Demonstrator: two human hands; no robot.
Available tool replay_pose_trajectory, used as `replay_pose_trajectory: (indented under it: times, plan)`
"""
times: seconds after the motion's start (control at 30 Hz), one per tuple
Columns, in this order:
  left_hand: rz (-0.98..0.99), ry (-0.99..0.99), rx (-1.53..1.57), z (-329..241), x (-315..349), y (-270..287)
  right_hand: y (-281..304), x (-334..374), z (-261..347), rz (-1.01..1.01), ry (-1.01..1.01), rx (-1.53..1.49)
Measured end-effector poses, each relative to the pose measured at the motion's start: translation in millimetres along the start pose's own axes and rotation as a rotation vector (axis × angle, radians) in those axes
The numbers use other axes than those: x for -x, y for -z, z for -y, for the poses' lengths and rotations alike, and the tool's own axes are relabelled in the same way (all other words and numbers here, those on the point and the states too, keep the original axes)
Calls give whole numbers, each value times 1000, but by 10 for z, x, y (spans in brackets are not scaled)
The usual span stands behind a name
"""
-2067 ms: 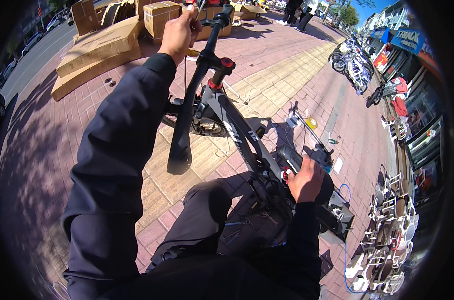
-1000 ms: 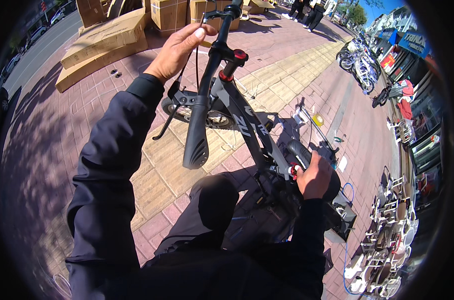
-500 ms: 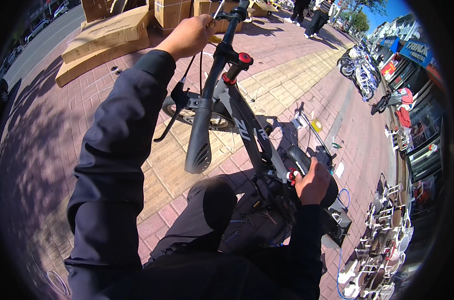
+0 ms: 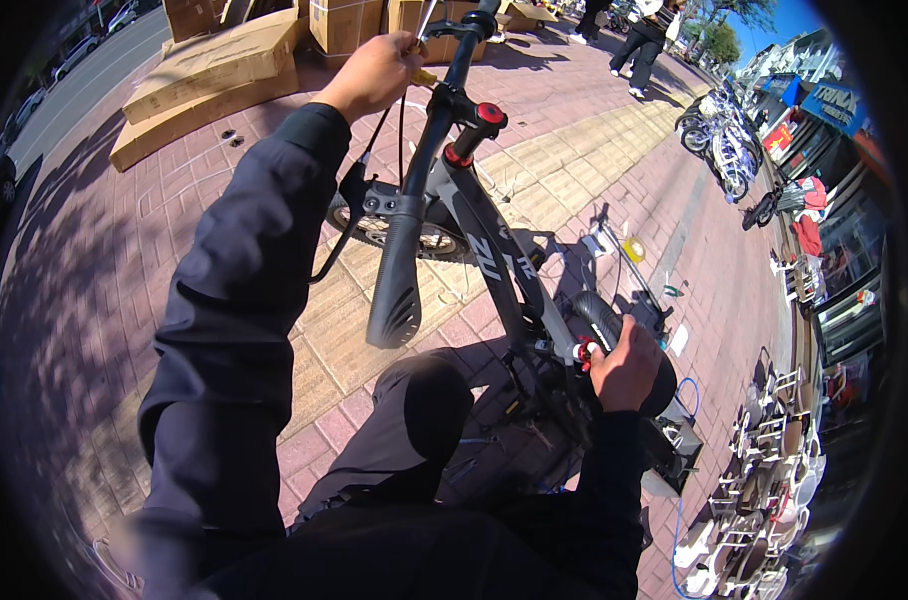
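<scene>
Left grip (image 4: 376, 75) pinches a rod (image 4: 431, 18) beside the handlebar (image 4: 429, 150); right grip (image 4: 624, 368), closure unclear, touches the red clamp (image 4: 583, 352).

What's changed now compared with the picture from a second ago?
The left hand has moved forward beside the handlebar, its fingers now curled in. The pedestrian in black trousers in the background has come nearer. The right hand stays by the red part on the bicycle; the cardboard boxes haven't moved.

Bright, hard sunlight floods the paving (image 4: 564, 150), casting dark shadows (image 4: 59, 270); the shopfronts (image 4: 854, 250) look dim. Fisheye distortion bends edges near the black rim, and blur smudges the lower left.
</scene>
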State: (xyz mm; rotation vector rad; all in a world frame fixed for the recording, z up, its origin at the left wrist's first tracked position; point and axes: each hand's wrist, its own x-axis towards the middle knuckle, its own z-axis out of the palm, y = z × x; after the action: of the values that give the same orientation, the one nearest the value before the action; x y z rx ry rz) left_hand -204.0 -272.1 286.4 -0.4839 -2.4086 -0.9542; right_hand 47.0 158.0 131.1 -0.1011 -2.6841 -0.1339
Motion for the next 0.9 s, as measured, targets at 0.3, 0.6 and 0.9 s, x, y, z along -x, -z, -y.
replay_pose_trajectory:
  times: [0.3,0.6,0.9]
  plan:
    - [-80,93,46,-16,-23,-75,34,1,27,-1,-19,-16]
    - [-59,98,173,-28,37,-70,29,5,10,-19,-25,-27]
    - [-1,11,248,45,-53,-46,-21,21,-2,-42,-19,-39]
